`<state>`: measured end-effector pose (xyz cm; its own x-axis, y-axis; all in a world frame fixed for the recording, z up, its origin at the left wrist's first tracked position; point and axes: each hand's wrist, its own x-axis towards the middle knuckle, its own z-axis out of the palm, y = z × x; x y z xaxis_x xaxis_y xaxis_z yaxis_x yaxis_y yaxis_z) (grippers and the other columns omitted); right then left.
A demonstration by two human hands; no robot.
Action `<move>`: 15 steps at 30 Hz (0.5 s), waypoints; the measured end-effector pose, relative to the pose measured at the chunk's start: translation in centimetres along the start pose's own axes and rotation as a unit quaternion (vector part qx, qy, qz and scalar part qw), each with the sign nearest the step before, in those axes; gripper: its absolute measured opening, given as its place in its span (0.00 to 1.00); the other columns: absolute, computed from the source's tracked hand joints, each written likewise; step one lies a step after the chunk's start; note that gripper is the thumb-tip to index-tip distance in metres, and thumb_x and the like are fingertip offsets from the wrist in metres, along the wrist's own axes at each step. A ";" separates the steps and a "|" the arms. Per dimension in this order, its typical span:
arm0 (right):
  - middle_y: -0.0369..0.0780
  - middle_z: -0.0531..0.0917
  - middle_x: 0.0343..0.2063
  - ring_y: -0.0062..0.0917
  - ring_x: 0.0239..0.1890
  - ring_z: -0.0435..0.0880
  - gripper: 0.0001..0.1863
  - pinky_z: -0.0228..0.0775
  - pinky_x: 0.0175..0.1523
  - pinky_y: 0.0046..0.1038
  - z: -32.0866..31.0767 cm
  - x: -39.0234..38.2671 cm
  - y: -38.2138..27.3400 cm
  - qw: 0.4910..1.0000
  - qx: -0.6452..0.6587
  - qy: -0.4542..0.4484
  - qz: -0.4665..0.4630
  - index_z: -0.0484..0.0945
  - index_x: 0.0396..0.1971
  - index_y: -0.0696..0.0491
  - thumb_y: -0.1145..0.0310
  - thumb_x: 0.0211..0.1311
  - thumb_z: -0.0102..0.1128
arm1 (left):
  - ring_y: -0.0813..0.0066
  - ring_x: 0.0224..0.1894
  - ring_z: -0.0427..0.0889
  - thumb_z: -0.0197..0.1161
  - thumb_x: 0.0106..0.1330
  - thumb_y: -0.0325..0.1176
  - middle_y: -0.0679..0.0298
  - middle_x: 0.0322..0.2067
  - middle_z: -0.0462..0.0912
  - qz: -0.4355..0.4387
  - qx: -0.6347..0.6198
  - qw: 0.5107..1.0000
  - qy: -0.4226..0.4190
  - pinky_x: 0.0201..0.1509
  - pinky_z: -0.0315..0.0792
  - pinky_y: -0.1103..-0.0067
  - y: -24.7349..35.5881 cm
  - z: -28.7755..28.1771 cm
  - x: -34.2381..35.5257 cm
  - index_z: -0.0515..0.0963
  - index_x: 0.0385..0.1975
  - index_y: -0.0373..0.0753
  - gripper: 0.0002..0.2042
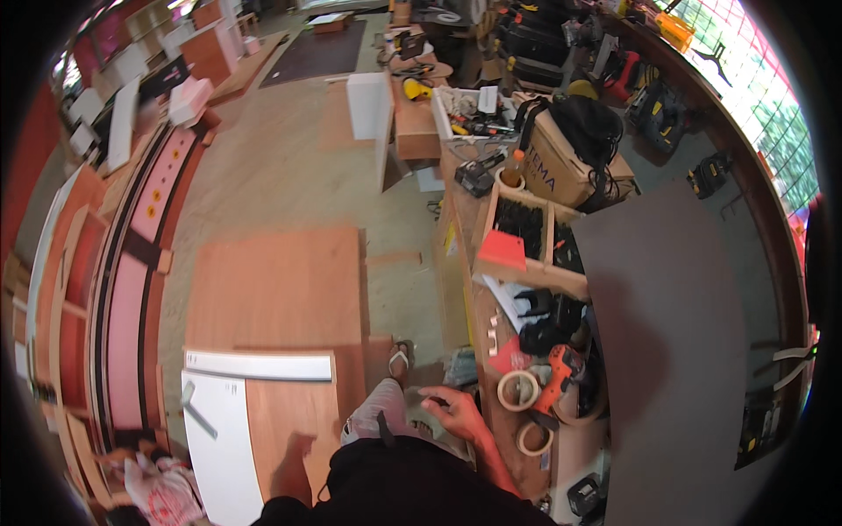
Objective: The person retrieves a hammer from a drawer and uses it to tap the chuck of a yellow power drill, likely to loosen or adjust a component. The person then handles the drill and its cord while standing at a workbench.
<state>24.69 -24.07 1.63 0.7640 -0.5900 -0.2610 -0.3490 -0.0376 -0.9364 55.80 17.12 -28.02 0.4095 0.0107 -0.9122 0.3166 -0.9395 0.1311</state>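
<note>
Head view: hands (453, 415) apart, grips unclear, near a wooden board (288, 412) and cluttered workbench (524, 474), pale floor (281, 158) beyond.

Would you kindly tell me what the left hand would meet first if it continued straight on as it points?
Probably the white strip at the far end of the brown wooden panel, though depth is unclear: the left hand may pass above it.

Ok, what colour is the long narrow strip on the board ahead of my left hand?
The strip is mostly white, showing best in the head view.
</note>
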 end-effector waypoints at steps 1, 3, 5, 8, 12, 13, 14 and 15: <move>0.44 0.92 0.47 0.30 0.52 0.91 0.18 0.81 0.58 0.33 0.0 2.2 -0.7 1.000 -0.024 -0.010 0.003 0.86 0.58 0.53 0.63 0.73 0.70 | 0.57 0.20 0.83 0.70 0.70 0.44 0.54 0.18 0.81 -0.082 -0.056 0.995 0.005 0.26 0.78 0.58 0.4 -1.1 0.6 0.88 0.34 0.33 0.16; 0.46 0.92 0.48 0.35 0.51 0.91 0.19 0.81 0.58 0.35 -0.6 7.5 -1.7 0.995 -0.088 -0.042 0.001 0.86 0.59 0.53 0.61 0.74 0.69 | 0.58 0.20 0.81 0.72 0.69 0.37 0.54 0.23 0.80 -0.158 -0.106 0.981 -0.028 0.24 0.76 0.61 3.2 -3.2 1.5 0.87 0.40 0.35 0.11; 0.49 0.91 0.48 0.40 0.50 0.92 0.21 0.82 0.57 0.38 -1.9 15.0 -3.0 0.982 -0.161 -0.085 -0.043 0.85 0.60 0.53 0.58 0.74 0.67 | 0.60 0.21 0.81 0.71 0.69 0.35 0.55 0.25 0.81 -0.128 -0.173 0.977 -0.001 0.24 0.76 0.64 6.5 -4.5 2.5 0.87 0.40 0.36 0.09; 0.51 0.91 0.42 0.47 0.45 0.91 0.18 0.83 0.51 0.42 -3.7 24.4 -7.7 0.970 -0.199 -0.006 -0.138 0.86 0.55 0.52 0.62 0.70 0.68 | 0.66 0.22 0.82 0.71 0.69 0.34 0.61 0.26 0.83 0.001 -0.328 0.944 -0.039 0.23 0.74 0.71 15.5 -5.4 5.2 0.87 0.41 0.36 0.09; 0.53 0.90 0.40 0.48 0.43 0.91 0.18 0.82 0.49 0.44 -5.5 36.3 -12.9 0.963 -0.254 0.007 -0.085 0.86 0.54 0.53 0.61 0.70 0.68 | 0.67 0.43 0.90 0.67 0.72 0.33 0.62 0.44 0.88 0.225 -0.378 0.896 -0.051 0.45 0.83 0.73 33.3 -8.0 6.6 0.81 0.54 0.38 0.13; 0.53 0.90 0.40 0.47 0.43 0.91 0.17 0.82 0.48 0.43 -5.8 39.0 -13.6 0.959 -0.276 -0.001 -0.058 0.87 0.54 0.54 0.61 0.70 0.69 | 0.69 0.44 0.89 0.67 0.72 0.32 0.63 0.43 0.88 0.242 -0.423 0.870 -0.075 0.42 0.82 0.77 38.3 -8.9 4.9 0.82 0.52 0.39 0.12; 0.54 0.89 0.41 0.45 0.44 0.91 0.17 0.82 0.47 0.41 -5.7 41.7 -14.6 0.954 -0.298 -0.015 -0.036 0.87 0.53 0.54 0.61 0.71 0.69 | 0.70 0.44 0.89 0.68 0.72 0.31 0.65 0.42 0.88 0.254 -0.415 0.869 -0.093 0.44 0.81 0.76 42.5 -10.5 5.5 0.82 0.53 0.41 0.12; 0.53 0.89 0.39 0.46 0.41 0.90 0.17 0.81 0.46 0.44 -5.4 44.6 -13.9 0.954 -0.290 -0.012 -0.070 0.86 0.53 0.52 0.61 0.70 0.69 | 0.71 0.45 0.88 0.69 0.72 0.30 0.68 0.41 0.87 0.264 -0.401 0.870 -0.114 0.45 0.79 0.75 46.2 -12.0 6.6 0.82 0.54 0.43 0.13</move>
<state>60.66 -54.19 4.27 0.8355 -0.5273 -0.1545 -0.4783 -0.5595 -0.6769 83.42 -22.15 -23.30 0.5282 -0.5041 -0.6833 0.6682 -0.2497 0.7008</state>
